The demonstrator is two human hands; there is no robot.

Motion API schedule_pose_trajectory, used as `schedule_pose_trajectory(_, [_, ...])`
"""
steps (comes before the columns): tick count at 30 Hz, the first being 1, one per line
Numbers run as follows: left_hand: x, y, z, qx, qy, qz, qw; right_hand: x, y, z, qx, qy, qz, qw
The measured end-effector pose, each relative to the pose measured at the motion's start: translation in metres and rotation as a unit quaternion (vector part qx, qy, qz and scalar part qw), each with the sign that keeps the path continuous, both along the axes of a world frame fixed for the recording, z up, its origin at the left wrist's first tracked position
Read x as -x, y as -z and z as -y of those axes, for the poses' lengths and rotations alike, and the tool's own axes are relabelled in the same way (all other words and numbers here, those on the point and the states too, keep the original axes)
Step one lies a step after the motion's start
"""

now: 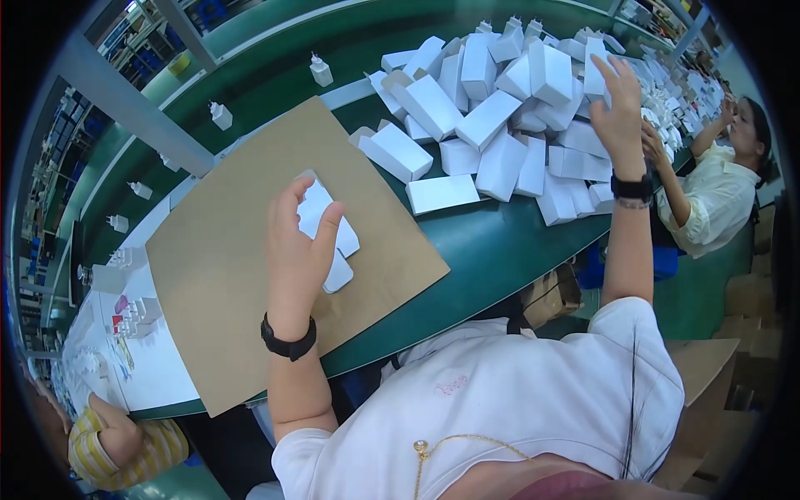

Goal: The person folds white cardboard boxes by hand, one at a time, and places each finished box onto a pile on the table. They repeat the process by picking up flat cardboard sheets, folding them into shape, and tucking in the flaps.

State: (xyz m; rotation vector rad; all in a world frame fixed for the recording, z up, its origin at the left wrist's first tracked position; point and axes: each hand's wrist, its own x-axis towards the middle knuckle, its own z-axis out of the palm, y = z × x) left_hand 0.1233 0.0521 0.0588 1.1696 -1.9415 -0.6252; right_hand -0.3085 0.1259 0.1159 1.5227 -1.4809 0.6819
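My left hand (298, 254) rests on a brown cardboard sheet (225, 283) and grips a small white box (315, 208). Two more flat white pieces (340, 265) lie under its fingers. My right hand (621, 112) is stretched far out to the upper right, into a big heap of white boxes (492, 125) on the green table (492, 242). Its fingers close around one upright white box (595, 73) at the heap's far side. Both wrists wear a black band.
A green belt (275, 50) behind the cardboard carries spaced white plug-like parts (321, 71). A co-worker in a pale yellow shirt (708, 200) handles boxes at the right. Another person's striped sleeve (117, 446) is at the lower left. Small items sit on a white surface (133, 321).
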Motion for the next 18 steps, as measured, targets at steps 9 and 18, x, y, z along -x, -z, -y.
schedule_pose_trajectory(9, [0.002, 0.004, -0.001, 0.012, 0.012, 0.002, 1.0, -0.166, 0.055, 0.028, -0.283, -0.227, -0.004, 0.932])
schedule_pose_trajectory(18, [0.004, 0.021, 0.007, 0.018, 0.035, 0.038, 0.999, -0.216, 0.1, 0.074, -0.375, -0.1, -0.099, 0.916])
